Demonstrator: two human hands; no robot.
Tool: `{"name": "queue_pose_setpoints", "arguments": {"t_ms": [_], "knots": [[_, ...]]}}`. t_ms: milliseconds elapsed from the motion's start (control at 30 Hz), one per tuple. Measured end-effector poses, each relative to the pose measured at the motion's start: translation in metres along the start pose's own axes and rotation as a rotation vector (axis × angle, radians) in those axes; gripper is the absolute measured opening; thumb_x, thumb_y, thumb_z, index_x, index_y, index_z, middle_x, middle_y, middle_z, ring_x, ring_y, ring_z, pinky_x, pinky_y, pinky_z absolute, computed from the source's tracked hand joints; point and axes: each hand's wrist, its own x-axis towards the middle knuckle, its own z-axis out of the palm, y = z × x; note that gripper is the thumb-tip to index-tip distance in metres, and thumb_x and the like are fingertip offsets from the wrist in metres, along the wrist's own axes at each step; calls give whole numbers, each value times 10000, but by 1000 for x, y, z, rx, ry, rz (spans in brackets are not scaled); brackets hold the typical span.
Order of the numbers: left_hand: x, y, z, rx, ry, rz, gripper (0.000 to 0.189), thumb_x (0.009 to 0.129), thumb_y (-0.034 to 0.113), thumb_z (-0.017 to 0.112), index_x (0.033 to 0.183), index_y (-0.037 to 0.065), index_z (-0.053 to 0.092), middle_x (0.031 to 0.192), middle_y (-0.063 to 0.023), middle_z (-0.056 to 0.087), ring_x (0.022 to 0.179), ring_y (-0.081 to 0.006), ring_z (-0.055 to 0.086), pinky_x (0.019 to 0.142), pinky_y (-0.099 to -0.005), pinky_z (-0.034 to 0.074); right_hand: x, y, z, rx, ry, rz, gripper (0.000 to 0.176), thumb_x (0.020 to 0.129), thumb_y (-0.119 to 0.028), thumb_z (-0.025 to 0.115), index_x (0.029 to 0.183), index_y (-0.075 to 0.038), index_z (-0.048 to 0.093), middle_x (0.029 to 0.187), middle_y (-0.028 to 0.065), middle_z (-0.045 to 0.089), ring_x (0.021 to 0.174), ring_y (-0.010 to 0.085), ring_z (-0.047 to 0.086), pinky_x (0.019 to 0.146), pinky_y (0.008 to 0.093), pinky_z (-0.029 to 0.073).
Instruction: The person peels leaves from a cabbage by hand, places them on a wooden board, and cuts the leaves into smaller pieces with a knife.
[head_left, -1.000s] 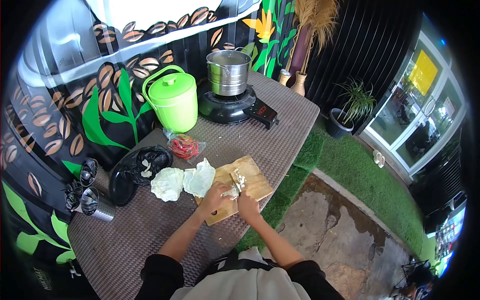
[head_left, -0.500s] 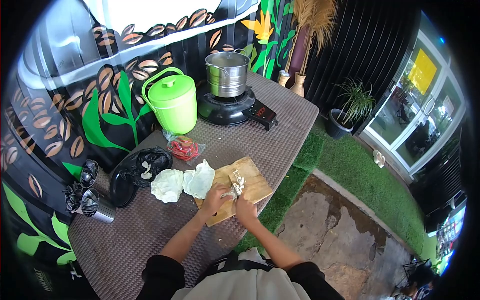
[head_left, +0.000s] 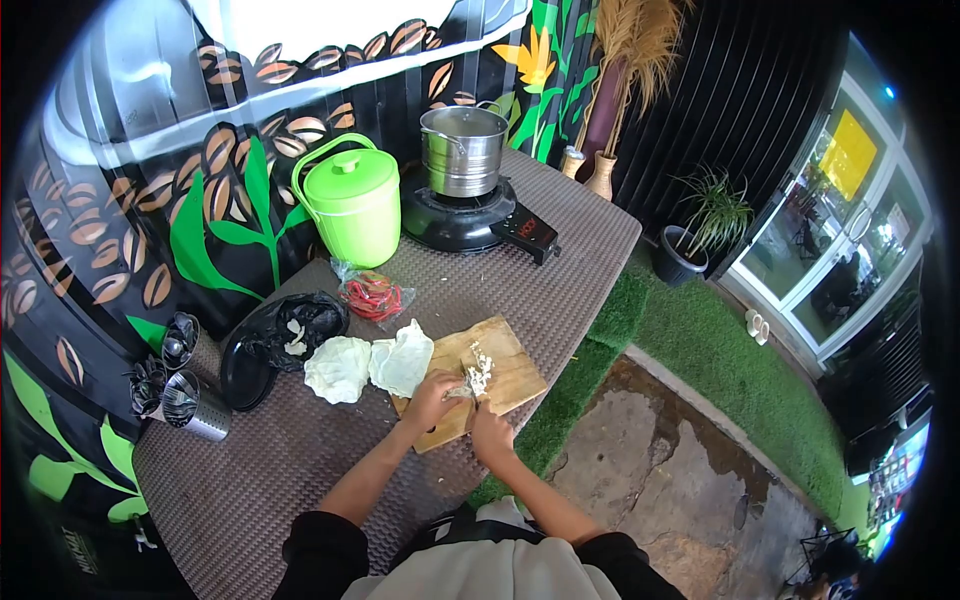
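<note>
On the wooden cutting board [head_left: 515, 372] lie small chopped pale pieces [head_left: 480, 368]. My left hand [head_left: 434, 400] is closed on a pale leafy vegetable at the board's near left part. Just right of it, my right hand [head_left: 491, 432] is wrapped round the handle of a knife, whose blade is against the vegetable and hard to make out. Two large pale cabbage leaves [head_left: 338, 370] lie left of the board. Beyond them is a plastic bag of red chillies [head_left: 374, 297].
A steel pot [head_left: 464, 152] stands on a black portable stove [head_left: 458, 218] at the back. Beside it is a green lidded bucket [head_left: 354, 210]. At left are a black plastic bag [head_left: 309, 322] and steel utensil holders [head_left: 205, 412]. The table edge [head_left: 590, 335] runs along the right.
The view has shifted slightly. Both hands stay at the board in nearly the same grip, with only small motion.
</note>
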Motion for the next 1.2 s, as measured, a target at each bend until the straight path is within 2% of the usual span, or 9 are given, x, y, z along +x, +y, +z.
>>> {"name": "queue_pose_setpoints", "arguments": {"t_ms": [67, 200, 467, 667, 733, 800, 1000, 1067, 1200], "knots": [[1, 1, 2, 13, 1, -16, 382, 698, 162, 763, 1035, 5, 672, 1034, -144, 656, 1019, -303, 573, 898, -386, 458, 10, -6, -15, -82, 161, -125, 253, 929, -238, 450, 956, 4, 519, 793, 208, 677, 741, 344, 690, 667, 445, 561], [4, 2, 0, 60, -4, -27, 337, 697, 138, 755, 999, 7, 682, 994, -137, 662, 1000, -301, 574, 887, -389, 460, 27, -1, -49, -159, -85, -217, 305, 905, -274, 529, 985, 20, 542, 932, 240, 656, 878, 372, 670, 739, 439, 547], [4, 1, 2, -33, 39, -87, 288, 700, 111, 741, 966, 15, 685, 959, -124, 656, 985, -309, 560, 863, -388, 457, -12, -11, -12, 22, -13, -1, 310, 949, -279, 434, 1008, 21, 486, 902, 257, 660, 881, 394, 662, 757, 484, 532], [8, 5, 0, 62, -5, -56, 260, 706, 124, 740, 941, 27, 685, 921, -130, 640, 944, -307, 562, 831, -389, 459, 38, 8, -39, -70, 192, -278, 319, 915, -271, 477, 981, 34, 544, 756, 242, 658, 596, 343, 671, 585, 443, 545], [7, 5, 2, 79, -5, -137, 259, 707, 136, 743, 939, 32, 692, 904, -138, 634, 936, -302, 564, 825, -387, 461, 36, -7, -90, 128, -254, -139, 280, 888, -182, 477, 910, 64, 610, 789, 235, 663, 541, 342, 656, 590, 431, 549], [7, 6, 4, 72, 4, -158, 260, 706, 140, 744, 937, 31, 694, 895, -142, 632, 931, -302, 565, 824, -389, 462, 34, -13, -106, 116, -281, -140, 246, 853, -102, 475, 851, 83, 638, 798, 212, 671, 516, 335, 649, 584, 430, 549], [7, 13, 5, 81, 44, -194, 257, 704, 147, 750, 923, 23, 697, 871, -154, 627, 910, -314, 574, 802, -397, 466, 19, -5, -60, -133, -207, -253, 210, 854, -106, 506, 913, 50, 633, 811, 215, 675, 573, 325, 674, 572, 419, 559], [6, 14, 2, 68, 52, -191, 257, 703, 149, 752, 919, 21, 697, 866, -158, 626, 908, -318, 576, 798, -398, 467, 7, -2, -22, -200, 138, -237, 270, 869, -169, 535, 1038, 39, 566, 809, 232, 672, 657, 324, 690, 604, 423, 565], [7, 12, 1, 71, 27, -232, 252, 711, 119, 758, 944, 36, 706, 953, -191, 658, 882, -325, 625, 789, -392, 492, 1, -10, -3, -73, 21, 4, 436, 878, -250, 558, 1182, 37, 433, 819, 245, 671, 757, 322, 696, 671, 433, 563]]}}
